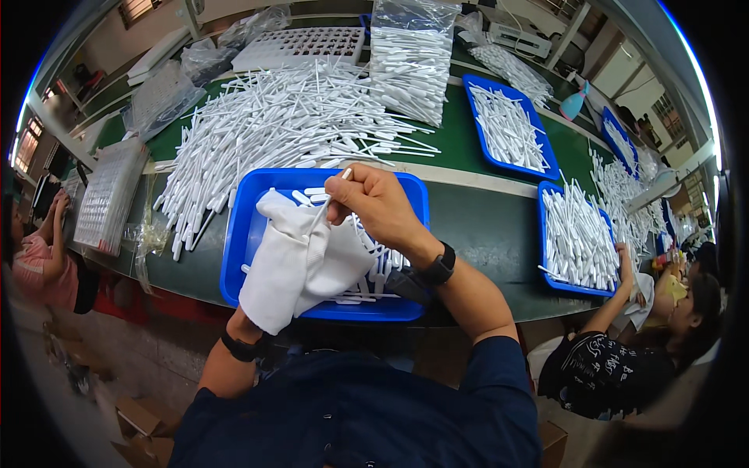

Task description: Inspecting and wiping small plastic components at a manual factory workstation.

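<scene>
My right hand [367, 204] is closed in a pinch on a slim white plastic stick [317, 216], which slants down to the left. Its lower end runs into the folds of a white cloth [290, 265]. That cloth is draped over my left hand [246, 326] and bunched around the stick. Only the wrist and the hand's base show; the left fingers are hidden under the fabric. Both hands are above a blue tray [230, 261], where similar white sticks [367, 290] with thicker ends lie, partly covered by the cloth.
Beyond the tray spreads a large heap of white sticks [265, 117], with a bagged bundle [412, 66] behind. Blue trays full of sticks [577, 234] stand to the right, where a co-worker's hand [625, 264] touches one. White hole-patterned racks [300, 45] and a clear-wrapped block [111, 195] flank the heap.
</scene>
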The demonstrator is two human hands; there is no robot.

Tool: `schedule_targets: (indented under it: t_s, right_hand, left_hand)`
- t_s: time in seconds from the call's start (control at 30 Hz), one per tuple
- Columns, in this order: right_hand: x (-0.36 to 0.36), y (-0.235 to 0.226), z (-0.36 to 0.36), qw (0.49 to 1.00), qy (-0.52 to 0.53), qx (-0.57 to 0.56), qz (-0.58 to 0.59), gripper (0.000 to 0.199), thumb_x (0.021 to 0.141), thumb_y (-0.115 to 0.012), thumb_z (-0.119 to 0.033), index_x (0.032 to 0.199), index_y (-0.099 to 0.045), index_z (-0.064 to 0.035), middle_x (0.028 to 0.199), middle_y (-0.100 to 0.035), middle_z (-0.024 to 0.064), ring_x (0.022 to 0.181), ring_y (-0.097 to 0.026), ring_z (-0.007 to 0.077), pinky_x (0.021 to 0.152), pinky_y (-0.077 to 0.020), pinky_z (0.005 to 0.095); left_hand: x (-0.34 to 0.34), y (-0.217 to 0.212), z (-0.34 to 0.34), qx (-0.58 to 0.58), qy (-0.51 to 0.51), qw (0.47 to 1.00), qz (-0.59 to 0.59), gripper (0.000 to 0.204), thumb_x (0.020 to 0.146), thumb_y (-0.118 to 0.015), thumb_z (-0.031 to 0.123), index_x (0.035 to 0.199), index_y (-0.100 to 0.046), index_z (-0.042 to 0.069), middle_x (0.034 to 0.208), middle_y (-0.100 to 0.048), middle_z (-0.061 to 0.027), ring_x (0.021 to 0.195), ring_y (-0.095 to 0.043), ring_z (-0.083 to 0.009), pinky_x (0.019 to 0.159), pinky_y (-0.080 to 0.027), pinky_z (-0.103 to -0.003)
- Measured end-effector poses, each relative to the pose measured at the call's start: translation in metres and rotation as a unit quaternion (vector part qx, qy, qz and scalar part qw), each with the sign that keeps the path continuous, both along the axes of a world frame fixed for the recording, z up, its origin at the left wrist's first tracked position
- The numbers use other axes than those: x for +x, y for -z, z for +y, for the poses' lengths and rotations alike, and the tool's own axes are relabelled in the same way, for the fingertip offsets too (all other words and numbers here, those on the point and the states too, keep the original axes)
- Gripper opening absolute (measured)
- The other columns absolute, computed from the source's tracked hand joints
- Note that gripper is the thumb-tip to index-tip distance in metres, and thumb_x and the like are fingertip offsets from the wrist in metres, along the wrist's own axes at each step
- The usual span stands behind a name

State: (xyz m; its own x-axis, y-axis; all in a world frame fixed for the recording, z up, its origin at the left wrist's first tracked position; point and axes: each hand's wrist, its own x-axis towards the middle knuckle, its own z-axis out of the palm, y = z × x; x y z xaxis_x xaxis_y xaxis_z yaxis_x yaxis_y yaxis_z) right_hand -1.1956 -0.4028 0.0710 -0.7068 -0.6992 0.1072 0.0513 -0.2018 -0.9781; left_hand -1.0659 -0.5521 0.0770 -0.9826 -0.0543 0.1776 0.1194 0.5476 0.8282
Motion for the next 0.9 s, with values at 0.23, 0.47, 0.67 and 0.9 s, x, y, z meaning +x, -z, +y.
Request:
schedule_targets:
  t_s: [0.23, 0.47, 0.67, 0.9]
  right_hand:
    - [0.012, -0.002, -0.002, 0.999, -0.005, 0.016, 0.051, 0.014, 0.096, -0.066, -0.014, 0.093, -0.065, -0.0008, 0.080, -0.070, 0.0059, 0.075, -0.067, 0.0102, 0.068, -0.0529, 0.0245]
    - [0.050, -0.014, 0.006, 0.949, -0.025, 0.025, 0.313, 0.011, 0.090, -0.071, -0.011, 0.098, -0.069, -0.0025, 0.085, -0.073, 0.0067, 0.079, -0.067, 0.0105, 0.069, -0.0513, 0.0238]
    - [0.032, -0.024, 0.008, 0.951, 0.028, 0.110, 0.289, 0.017, 0.090, -0.070, -0.017, 0.093, -0.069, 0.0000, 0.083, -0.070, 0.0137, 0.077, -0.068, 0.0238, 0.068, -0.0524, 0.0313]
    - [-0.074, -0.005, 0.006, 0.832, 0.101, 0.382, 0.389, 0.026, 0.091, -0.061, -0.024, 0.092, -0.071, -0.0002, 0.085, -0.069, 0.0190, 0.077, -0.067, 0.0314, 0.070, -0.0517, 0.0395]
  left_hand:
    - [0.017, 0.080, -0.033, 0.282, -0.160, 0.946, 0.024, 0.028, 0.103, -0.050, 0.025, 0.120, -0.055, 0.003, 0.111, -0.060, -0.0077, 0.103, -0.059, -0.0194, 0.090, -0.050, -0.036]
    - [0.011, 0.053, -0.049, 0.578, -0.198, 0.791, -0.014, 0.045, 0.103, -0.043, 0.046, 0.122, -0.054, 0.006, 0.112, -0.060, -0.0095, 0.098, -0.062, -0.0211, 0.085, -0.054, -0.040]
    - [0.018, -0.001, -0.076, 0.680, -0.097, 0.724, -0.070, 0.046, 0.099, -0.056, 0.042, 0.128, -0.047, 0.006, 0.118, -0.057, -0.0095, 0.104, -0.060, -0.0206, 0.090, -0.053, -0.039]
    - [0.032, -0.012, -0.067, -0.227, -0.245, 0.927, 0.171, 0.048, 0.077, -0.078, 0.017, 0.119, -0.057, 0.005, 0.104, -0.064, -0.0143, 0.093, -0.063, -0.0286, 0.086, -0.053, -0.035]
